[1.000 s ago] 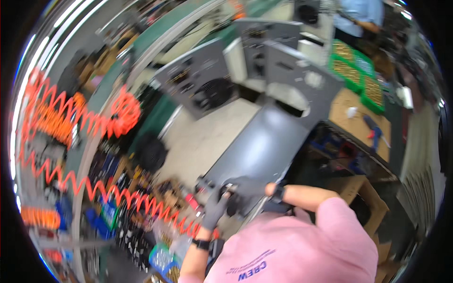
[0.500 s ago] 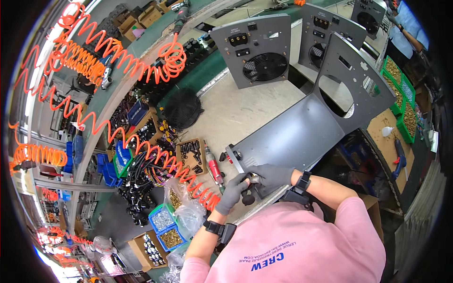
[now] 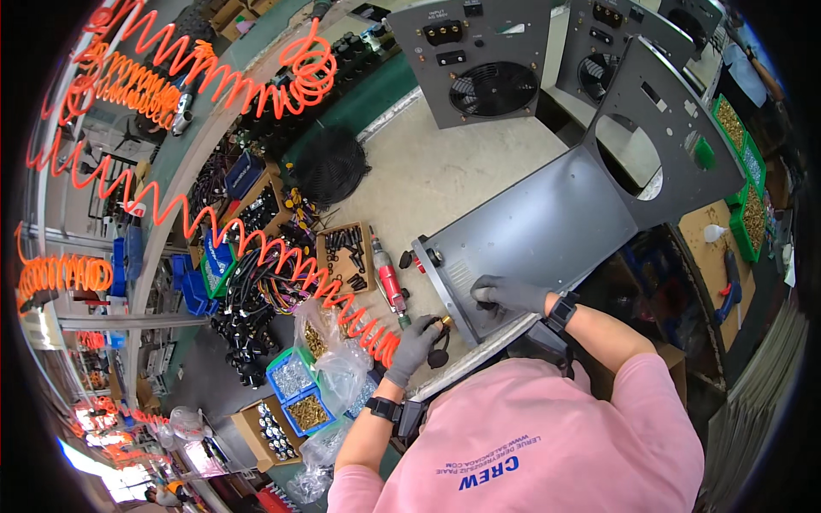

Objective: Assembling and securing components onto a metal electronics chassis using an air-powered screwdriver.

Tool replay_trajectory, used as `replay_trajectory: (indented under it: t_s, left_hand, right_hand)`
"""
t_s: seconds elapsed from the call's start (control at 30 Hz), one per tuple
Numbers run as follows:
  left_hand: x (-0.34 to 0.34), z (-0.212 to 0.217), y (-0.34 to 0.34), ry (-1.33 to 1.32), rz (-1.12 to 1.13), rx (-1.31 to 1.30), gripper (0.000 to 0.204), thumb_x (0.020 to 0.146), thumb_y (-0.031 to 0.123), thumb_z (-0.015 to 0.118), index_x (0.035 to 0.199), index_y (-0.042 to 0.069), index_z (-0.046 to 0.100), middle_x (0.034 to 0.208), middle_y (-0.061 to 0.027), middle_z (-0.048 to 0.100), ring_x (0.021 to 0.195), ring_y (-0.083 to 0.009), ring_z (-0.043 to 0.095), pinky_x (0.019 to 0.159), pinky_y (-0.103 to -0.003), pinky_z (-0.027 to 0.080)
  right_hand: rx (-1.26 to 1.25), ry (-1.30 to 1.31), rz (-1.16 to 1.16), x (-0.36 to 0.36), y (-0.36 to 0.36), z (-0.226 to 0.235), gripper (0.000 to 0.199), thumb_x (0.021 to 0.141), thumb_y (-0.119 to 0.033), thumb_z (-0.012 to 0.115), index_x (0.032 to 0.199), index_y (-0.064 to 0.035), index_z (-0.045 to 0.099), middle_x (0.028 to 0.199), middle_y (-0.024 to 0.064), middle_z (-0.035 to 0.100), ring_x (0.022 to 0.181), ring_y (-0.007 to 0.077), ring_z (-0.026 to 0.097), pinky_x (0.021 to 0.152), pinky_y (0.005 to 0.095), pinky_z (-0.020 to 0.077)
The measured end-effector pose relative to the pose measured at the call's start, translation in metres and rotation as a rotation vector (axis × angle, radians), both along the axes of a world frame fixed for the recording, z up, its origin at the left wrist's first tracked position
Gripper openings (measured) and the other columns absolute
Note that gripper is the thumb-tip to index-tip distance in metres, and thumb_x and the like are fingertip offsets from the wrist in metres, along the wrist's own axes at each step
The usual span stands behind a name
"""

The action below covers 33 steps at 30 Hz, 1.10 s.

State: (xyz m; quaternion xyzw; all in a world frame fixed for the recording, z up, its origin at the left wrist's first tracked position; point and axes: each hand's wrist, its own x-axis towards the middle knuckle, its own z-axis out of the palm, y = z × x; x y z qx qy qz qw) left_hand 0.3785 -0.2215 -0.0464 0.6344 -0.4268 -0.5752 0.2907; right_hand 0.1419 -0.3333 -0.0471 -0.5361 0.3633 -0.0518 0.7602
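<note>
Matt grey sheet-metal panel (image 3: 547, 231), grey knit-cloth gloves, glossy orange plastic coiled hose (image 3: 282, 256), pale smooth bench top (image 3: 428, 179)

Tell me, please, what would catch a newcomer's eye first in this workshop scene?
Bright orange coiled hoses loop across the upper left, above the bench. At centre lies a large grey metal panel with a round cut-out, the gloved right hand pressing its near edge. The gloved left hand holds a small black part beside it.

orange coiled hoses (image 3: 256, 64) (overhead), parts bins (image 3: 295, 389)
</note>
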Motion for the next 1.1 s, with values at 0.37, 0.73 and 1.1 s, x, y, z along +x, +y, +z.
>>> replay_trajectory:
  t_s: [0.37, 0.73, 1.1]
  left_hand:
    - [-0.016, -0.049, 0.003, 0.239, -0.048, 0.323, 0.037, 0.087, 0.02, 0.049, 0.116, -0.003, 0.049, 0.087, -0.0025, 0.057, 0.07, -0.0085, 0.05, 0.06, -0.02, 0.041]
    - [-0.024, -0.031, 0.007, 0.02, -0.126, 0.111, 0.035, 0.091, 0.023, 0.043, 0.115, -0.001, 0.049, 0.072, -0.0013, 0.051, 0.059, -0.008, 0.044, 0.054, -0.023, 0.04]
    - [-0.06, 0.012, 0.013, -0.83, -0.308, -0.136, 0.057, 0.075, 0.052, 0.056, 0.087, -0.003, 0.055, 0.082, -0.0196, 0.058, 0.076, -0.0327, 0.058, 0.067, -0.041, 0.045]
  right_hand:
    - [-0.44, 0.028, 0.077, 0.017, 0.043, -0.053, 0.028, 0.081, -0.015, 0.054, 0.107, -0.0047, 0.055, 0.094, 0.0117, 0.062, 0.08, 0.0218, 0.061, 0.073, 0.0324, 0.0486]
    - [-0.499, 0.105, -0.061, 0.016, 0.052, -0.036, 0.022, 0.076, -0.013, 0.059, 0.096, -0.0029, 0.059, 0.089, 0.0141, 0.062, 0.081, 0.024, 0.06, 0.07, 0.0323, 0.0487]
    - [0.099, 0.135, -0.108, 0.013, 0.036, -0.024, 0.024, 0.074, -0.013, 0.063, 0.094, -0.0016, 0.06, 0.082, 0.0136, 0.063, 0.074, 0.0202, 0.06, 0.069, 0.032, 0.0482]
